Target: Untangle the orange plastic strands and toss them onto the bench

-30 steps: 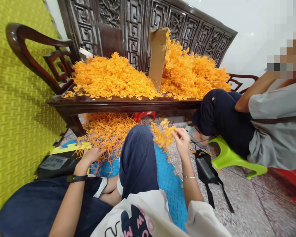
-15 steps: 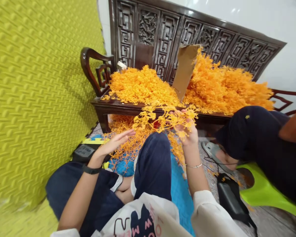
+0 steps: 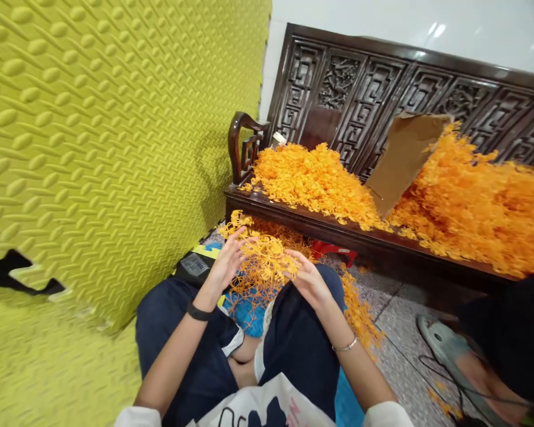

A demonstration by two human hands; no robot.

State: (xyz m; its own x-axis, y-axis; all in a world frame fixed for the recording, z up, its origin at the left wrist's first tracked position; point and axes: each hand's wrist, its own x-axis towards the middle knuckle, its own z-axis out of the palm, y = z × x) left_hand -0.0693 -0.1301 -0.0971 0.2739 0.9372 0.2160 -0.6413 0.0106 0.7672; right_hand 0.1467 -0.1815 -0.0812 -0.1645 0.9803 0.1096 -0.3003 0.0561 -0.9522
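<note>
A loose, branching orange plastic sprig [image 3: 267,255], like part of an artificial flower, spans the space between my hands above my lap. My left hand [image 3: 228,264] is closed round its left part, with some blossoms sticking up past the fingers. At the other end, my right hand [image 3: 310,281] has thumb and fingers on the sprig's edge; part of the grip is hidden by the strands. Under and behind it lies a tangle of similar orange stems [image 3: 253,296] on the floor, partly over a blue cloth or mat.
A carved dark wooden bench [image 3: 293,209] stands ahead, carrying orange heaps [image 3: 311,178] divided by a cardboard piece [image 3: 400,157]. A red stool [image 3: 338,252] is beneath it. Yellow foam matting [image 3: 115,148] rises at left. Another person's sandalled foot [image 3: 449,350] is at right.
The sprig came down and left with my right hand, and my left hand moved onto it. The view turned right, and the other person's leg now shows less.
</note>
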